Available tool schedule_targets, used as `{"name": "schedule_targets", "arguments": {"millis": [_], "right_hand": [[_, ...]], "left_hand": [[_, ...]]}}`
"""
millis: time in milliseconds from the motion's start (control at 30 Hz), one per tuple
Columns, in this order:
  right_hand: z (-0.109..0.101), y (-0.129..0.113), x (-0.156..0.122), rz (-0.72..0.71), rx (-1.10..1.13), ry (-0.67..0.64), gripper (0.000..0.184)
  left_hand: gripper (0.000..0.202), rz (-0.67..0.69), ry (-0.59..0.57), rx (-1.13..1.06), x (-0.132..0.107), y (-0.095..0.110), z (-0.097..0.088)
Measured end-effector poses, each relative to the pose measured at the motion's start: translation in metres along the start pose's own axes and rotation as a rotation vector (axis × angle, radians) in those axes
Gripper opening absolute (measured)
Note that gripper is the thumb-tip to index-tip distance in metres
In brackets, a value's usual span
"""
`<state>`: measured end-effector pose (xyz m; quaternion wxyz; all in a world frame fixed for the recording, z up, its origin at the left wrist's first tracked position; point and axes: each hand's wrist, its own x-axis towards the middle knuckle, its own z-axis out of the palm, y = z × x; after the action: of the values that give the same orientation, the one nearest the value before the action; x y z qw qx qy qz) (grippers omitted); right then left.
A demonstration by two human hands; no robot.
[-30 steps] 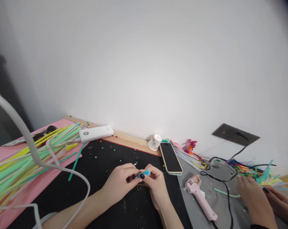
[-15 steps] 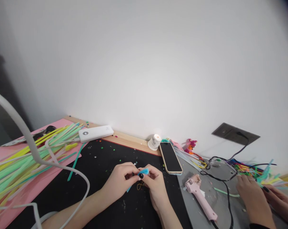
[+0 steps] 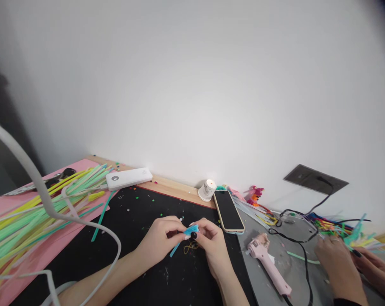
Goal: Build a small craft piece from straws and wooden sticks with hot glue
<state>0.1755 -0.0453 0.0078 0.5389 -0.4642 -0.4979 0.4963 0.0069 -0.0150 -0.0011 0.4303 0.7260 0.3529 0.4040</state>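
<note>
Above the black mat [image 3: 141, 238], a short folded blue pipe cleaner [image 3: 191, 230] is pinched between both hands. My left hand [image 3: 165, 238] is closed on its left end, and a thin blue tail hangs below the fingers. My right hand [image 3: 209, 240] grips the right end with thumb and fingers, the thumb's black nail in front of it. Part of the blue piece is hidden by the fingertips. A yellowish loop of thin cord [image 3: 189, 247] shows just beneath the hands.
Pipe cleaners [image 3: 46, 216] lie on pink paper at left, by a white power bank [image 3: 128, 178]. A paper cup [image 3: 206, 190], phone [image 3: 229, 210] and pink glue gun [image 3: 270, 265] stand or lie to the right. A co-worker's hands [image 3: 338, 259] work at far right; a white cable [image 3: 106, 231] crosses my left forearm.
My right hand has shifted slightly right, and more of the blue pipe cleaner and the yellowish loop shows between the hands. My left hand has barely moved.
</note>
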Motion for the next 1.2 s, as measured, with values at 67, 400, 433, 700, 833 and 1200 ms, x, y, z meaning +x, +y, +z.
{"name": "schedule_targets", "arguments": {"millis": [67, 400, 433, 700, 833, 1200], "right_hand": [[-0.001, 0.001, 0.000, 0.007, 0.001, -0.005, 0.013], [-0.003, 0.003, 0.001, -0.023, -0.056, -0.013, 0.012], [-0.003, 0.003, 0.001, -0.022, -0.055, -0.013, 0.012], [-0.002, 0.005, 0.000, 0.012, -0.010, 0.000, 0.016], [0.000, 0.005, 0.000, 0.021, 0.044, 0.016, 0.017], [0.002, 0.013, 0.000, 0.008, 0.118, 0.013, 0.013]], "left_hand": [[0.014, 0.002, -0.009, 0.006, 0.000, -0.001, 0.000], [0.014, -0.004, -0.022, 0.031, 0.001, 0.001, 0.000], [0.015, -0.006, -0.022, 0.035, 0.001, 0.001, 0.000], [0.014, 0.001, -0.009, 0.051, 0.000, -0.001, 0.001], [0.014, -0.017, -0.009, 0.047, 0.000, 0.001, 0.001], [0.013, -0.036, -0.035, 0.014, 0.001, 0.003, 0.000]]}}
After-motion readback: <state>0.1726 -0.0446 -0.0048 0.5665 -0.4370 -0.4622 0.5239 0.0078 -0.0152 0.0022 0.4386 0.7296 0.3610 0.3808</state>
